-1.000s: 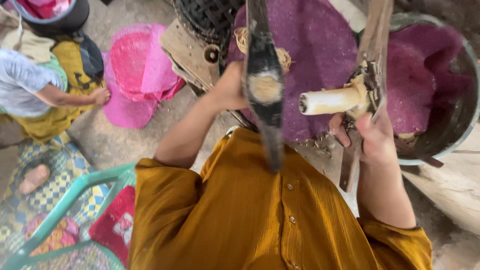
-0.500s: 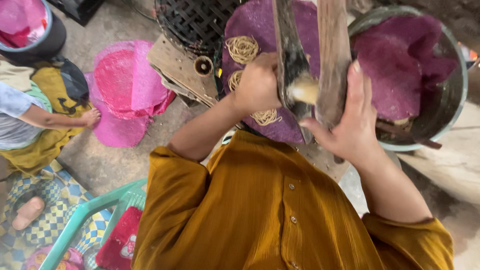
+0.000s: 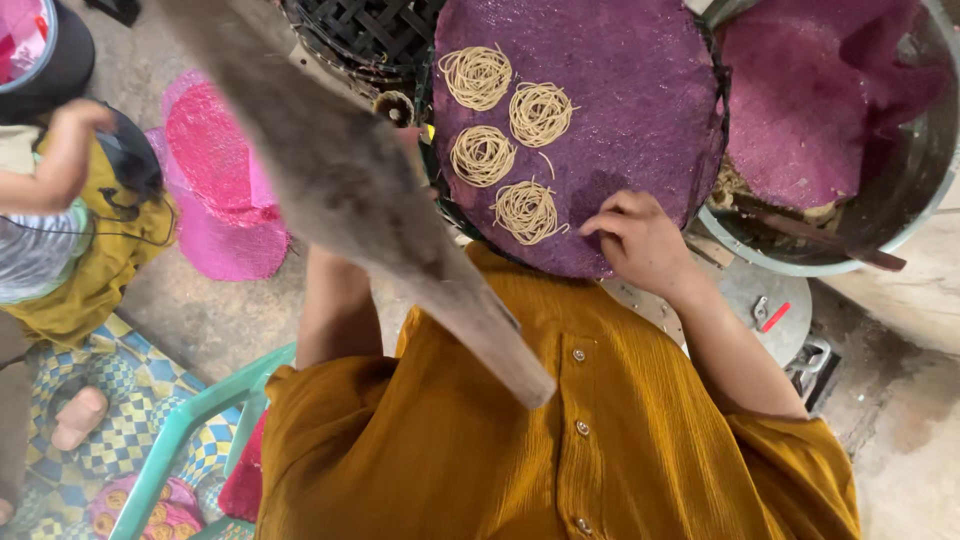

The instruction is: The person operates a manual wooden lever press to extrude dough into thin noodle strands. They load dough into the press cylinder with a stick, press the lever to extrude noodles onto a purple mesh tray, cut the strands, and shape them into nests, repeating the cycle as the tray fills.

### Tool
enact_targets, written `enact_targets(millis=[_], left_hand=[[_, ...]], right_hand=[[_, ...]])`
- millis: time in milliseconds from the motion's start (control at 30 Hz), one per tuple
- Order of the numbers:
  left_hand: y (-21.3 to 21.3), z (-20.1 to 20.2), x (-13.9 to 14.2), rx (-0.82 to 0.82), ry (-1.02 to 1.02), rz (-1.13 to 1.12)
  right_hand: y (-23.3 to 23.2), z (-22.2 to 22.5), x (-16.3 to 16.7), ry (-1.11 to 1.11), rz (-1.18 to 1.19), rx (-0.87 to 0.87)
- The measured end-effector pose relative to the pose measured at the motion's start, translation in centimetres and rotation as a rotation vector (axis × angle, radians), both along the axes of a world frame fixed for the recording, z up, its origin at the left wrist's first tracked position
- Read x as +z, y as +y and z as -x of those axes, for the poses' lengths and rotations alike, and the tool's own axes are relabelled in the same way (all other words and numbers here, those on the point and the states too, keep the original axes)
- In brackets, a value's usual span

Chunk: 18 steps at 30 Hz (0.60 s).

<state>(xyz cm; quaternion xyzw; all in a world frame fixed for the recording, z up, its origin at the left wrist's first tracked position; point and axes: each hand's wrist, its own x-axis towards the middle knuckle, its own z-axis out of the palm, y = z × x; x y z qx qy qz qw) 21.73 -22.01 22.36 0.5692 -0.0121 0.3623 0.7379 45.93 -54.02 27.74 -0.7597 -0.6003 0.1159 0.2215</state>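
A round purple woven mat (image 3: 620, 110) lies in front of me with several coiled nests of pale noodles (image 3: 527, 211) on its left half. My right hand (image 3: 640, 240) sits on the mat's near edge, fingers bent on top of it, just right of the nearest nest. A thick grey wooden lever (image 3: 350, 190) crosses the view from upper left down to my chest. It covers my left hand; only the left forearm (image 3: 332, 310) shows, reaching up behind the lever toward the mat's left rim.
A big metal basin (image 3: 900, 200) at the right holds more purple mats. Pink mats (image 3: 215, 180) lie on the floor at left, near another person (image 3: 60, 200) in yellow cloth. A black woven basket (image 3: 360, 35) stands behind; a green chair frame (image 3: 190, 430) is low left.
The press with its pale nozzle has swung out of view and the lever now slants across to the left. My right hand let go of it and dropped onto the mat.
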Motion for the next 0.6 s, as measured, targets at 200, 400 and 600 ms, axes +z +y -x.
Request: enact_targets(millis=[200, 400, 600], left_hand=[[0.2, 1.1, -2.4, -0.057, -0.121, 0.227], [0.5, 0.2, -2.5, -0.105, -0.171, 0.293], [0.8, -0.1, -2.7, -0.139, -0.198, 0.337]], right_hand=[[0.8, 0.3, -0.3, -0.055, -0.001, 0.031], [3.3, -0.8, -0.1, -0.106, -0.110, -0.069], [6.5, -1.4, -1.8, -0.091, -0.098, -0.080]])
